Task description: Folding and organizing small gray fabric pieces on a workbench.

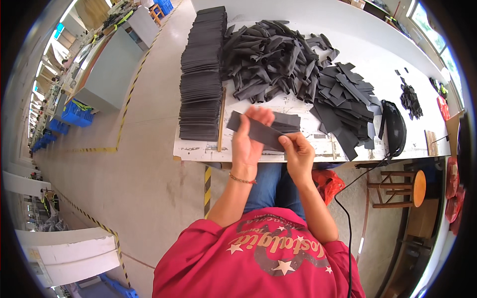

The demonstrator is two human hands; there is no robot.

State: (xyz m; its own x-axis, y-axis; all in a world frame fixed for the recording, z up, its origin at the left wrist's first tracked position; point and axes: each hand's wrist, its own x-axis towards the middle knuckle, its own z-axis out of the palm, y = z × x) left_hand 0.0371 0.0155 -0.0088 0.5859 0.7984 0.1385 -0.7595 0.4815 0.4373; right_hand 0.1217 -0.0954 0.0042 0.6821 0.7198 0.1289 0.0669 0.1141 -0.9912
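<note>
A flat black strip (pixel 258 131), seemingly of cloth, is held between my two hands above the table's front edge. My left hand (pixel 250 139) is palm up under its left end, with the thumb pressed over it. At the right end, my right hand (pixel 299 154) pinches the strip between thumb and fingers. Just beyond lies a small stack of similar black pieces (pixel 289 120), partly hidden by the strip. To the left stands a long, tightly packed row of black pieces (pixel 201 84). A heap of curled black pieces (pixel 271 59) lies behind, and loose flat black pieces (pixel 345 99) spread to the right.
A thin wooden strip (pixel 221 119) runs beside the packed row on the white table (pixel 318 144). Farther right are a black pouch-like object (pixel 394 129), small black scraps (pixel 411 101) and a hanging black cable (pixel 350 228). A wooden stool (pixel 419 188) and red plastic bag (pixel 328 185) are below.
</note>
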